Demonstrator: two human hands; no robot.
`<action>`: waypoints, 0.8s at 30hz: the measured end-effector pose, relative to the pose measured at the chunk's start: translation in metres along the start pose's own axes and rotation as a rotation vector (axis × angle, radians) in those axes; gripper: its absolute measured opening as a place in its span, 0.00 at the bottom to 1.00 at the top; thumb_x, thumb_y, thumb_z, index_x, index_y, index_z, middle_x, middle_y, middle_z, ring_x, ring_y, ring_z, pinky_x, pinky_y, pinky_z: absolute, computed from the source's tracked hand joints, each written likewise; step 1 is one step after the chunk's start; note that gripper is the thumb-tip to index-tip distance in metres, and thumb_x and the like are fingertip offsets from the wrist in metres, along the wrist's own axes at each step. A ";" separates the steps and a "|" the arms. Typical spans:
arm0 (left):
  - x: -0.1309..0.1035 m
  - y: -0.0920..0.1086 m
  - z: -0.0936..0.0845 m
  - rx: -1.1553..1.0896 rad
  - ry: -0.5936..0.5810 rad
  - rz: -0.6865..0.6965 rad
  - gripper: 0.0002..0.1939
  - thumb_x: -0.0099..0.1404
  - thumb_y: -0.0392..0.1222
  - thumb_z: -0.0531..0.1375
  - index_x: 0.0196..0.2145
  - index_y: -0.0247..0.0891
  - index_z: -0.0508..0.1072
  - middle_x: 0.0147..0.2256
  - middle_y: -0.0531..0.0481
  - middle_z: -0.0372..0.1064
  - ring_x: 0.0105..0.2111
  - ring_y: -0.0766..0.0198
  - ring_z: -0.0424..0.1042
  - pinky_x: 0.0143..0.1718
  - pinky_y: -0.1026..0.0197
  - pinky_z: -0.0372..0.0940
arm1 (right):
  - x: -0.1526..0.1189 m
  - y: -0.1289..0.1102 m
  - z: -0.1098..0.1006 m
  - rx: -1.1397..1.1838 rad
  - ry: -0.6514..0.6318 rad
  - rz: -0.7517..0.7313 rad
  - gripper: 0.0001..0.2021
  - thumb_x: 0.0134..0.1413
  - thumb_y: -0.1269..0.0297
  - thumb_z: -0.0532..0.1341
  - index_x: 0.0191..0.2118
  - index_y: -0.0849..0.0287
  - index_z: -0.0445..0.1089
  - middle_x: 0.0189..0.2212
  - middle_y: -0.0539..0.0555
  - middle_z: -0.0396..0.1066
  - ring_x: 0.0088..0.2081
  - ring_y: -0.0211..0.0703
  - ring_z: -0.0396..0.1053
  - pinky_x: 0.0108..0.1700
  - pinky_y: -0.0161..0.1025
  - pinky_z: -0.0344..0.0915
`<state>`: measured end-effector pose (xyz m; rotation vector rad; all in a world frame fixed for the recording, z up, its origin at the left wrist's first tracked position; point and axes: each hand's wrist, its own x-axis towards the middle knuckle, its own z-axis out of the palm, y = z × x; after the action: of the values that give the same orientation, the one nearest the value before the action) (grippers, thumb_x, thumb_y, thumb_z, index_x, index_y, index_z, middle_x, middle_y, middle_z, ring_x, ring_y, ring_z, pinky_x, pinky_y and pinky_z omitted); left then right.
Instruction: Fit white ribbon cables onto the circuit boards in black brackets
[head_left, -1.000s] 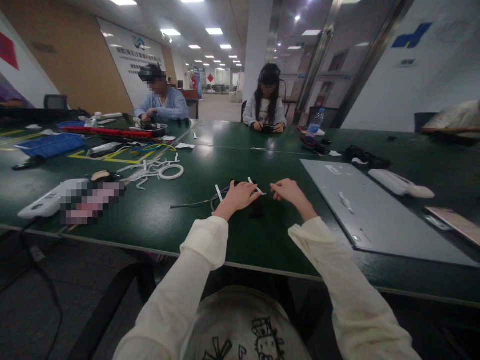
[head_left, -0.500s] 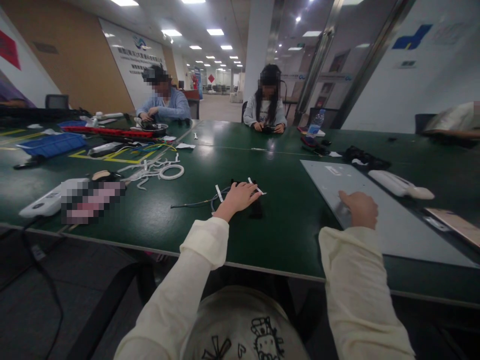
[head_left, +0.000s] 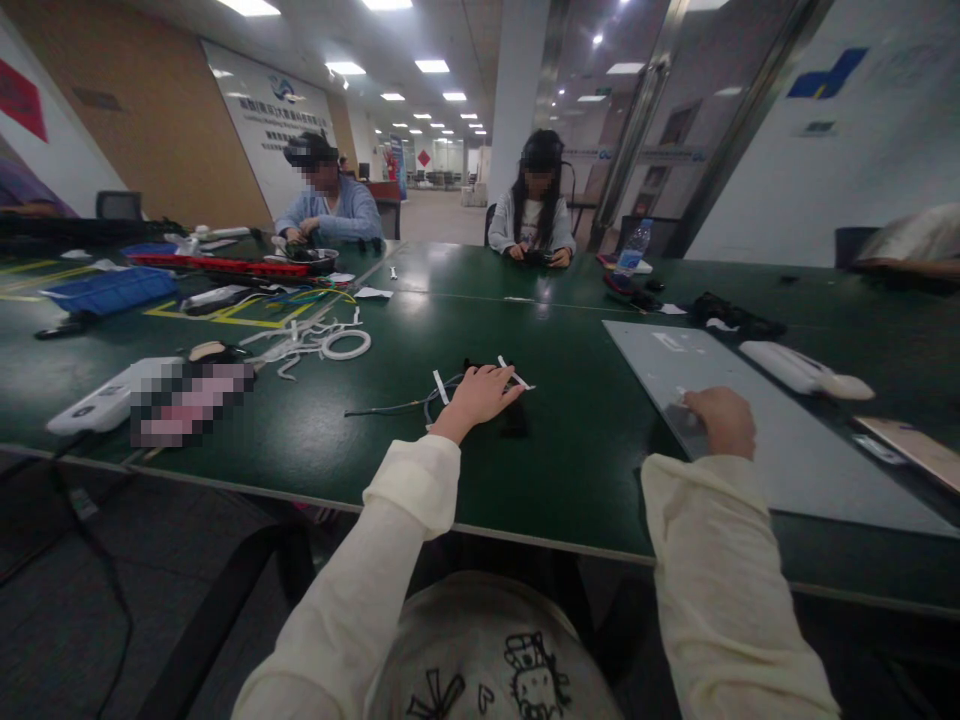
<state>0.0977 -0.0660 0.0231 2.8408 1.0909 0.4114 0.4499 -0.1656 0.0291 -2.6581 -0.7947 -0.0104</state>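
Note:
My left hand [head_left: 484,396] lies palm down with fingers stretched over a dark cable [head_left: 390,409] and some black parts, which it mostly covers. White strips, one a tag [head_left: 440,387] left of the hand and one strip [head_left: 517,373] by its fingertips, stick out around it. Over the grey board [head_left: 780,450] on the right, my right hand [head_left: 721,420] is closed, thumb against curled fingers. A small whitish bit [head_left: 681,394] shows at its thumb tip; its kind is too small to tell.
Left on the green table are a white power strip [head_left: 112,395], white cable ties and a ring [head_left: 346,345], and a blue tray [head_left: 112,292]. A white device [head_left: 787,368] and a phone [head_left: 911,447] lie right. Two people sit opposite; a water bottle [head_left: 634,248] stands at the far side.
My right hand's thumb has drawn in slightly, and a small whitish bit now shows at its tip. My left hand rests in the same place on the cable.

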 end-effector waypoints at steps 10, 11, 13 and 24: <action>0.000 0.001 0.001 -0.029 0.014 -0.012 0.30 0.68 0.57 0.38 0.59 0.35 0.56 0.55 0.41 0.60 0.56 0.53 0.58 0.54 0.49 0.53 | -0.024 -0.050 -0.022 0.541 -0.240 -0.228 0.11 0.54 0.59 0.51 0.33 0.59 0.67 0.34 0.55 0.69 0.38 0.39 0.67 0.39 0.34 0.62; -0.001 0.000 0.001 -0.052 0.023 -0.015 0.30 0.68 0.57 0.40 0.59 0.35 0.55 0.55 0.40 0.60 0.56 0.53 0.58 0.55 0.48 0.52 | -0.033 -0.058 -0.022 0.654 -0.336 -0.314 0.12 0.54 0.56 0.52 0.34 0.58 0.66 0.33 0.52 0.69 0.35 0.36 0.66 0.37 0.32 0.62; -0.001 -0.001 0.000 -0.128 0.069 -0.021 0.29 0.68 0.55 0.42 0.59 0.35 0.55 0.56 0.41 0.60 0.56 0.54 0.57 0.56 0.48 0.51 | -0.053 -0.075 -0.022 0.878 -0.624 -0.503 0.13 0.50 0.53 0.56 0.31 0.58 0.64 0.27 0.49 0.65 0.29 0.33 0.63 0.34 0.31 0.61; -0.006 0.014 -0.028 -0.859 0.043 -0.042 0.24 0.68 0.54 0.42 0.42 0.34 0.70 0.35 0.48 0.71 0.25 0.71 0.68 0.28 0.67 0.62 | -0.108 -0.111 -0.014 0.703 -1.138 -0.935 0.19 0.53 0.47 0.55 0.32 0.62 0.66 0.22 0.48 0.58 0.25 0.32 0.54 0.28 0.32 0.50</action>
<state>0.0952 -0.0813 0.0506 2.0506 0.7205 0.7245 0.3014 -0.1414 0.0684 -1.2689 -1.8270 1.3118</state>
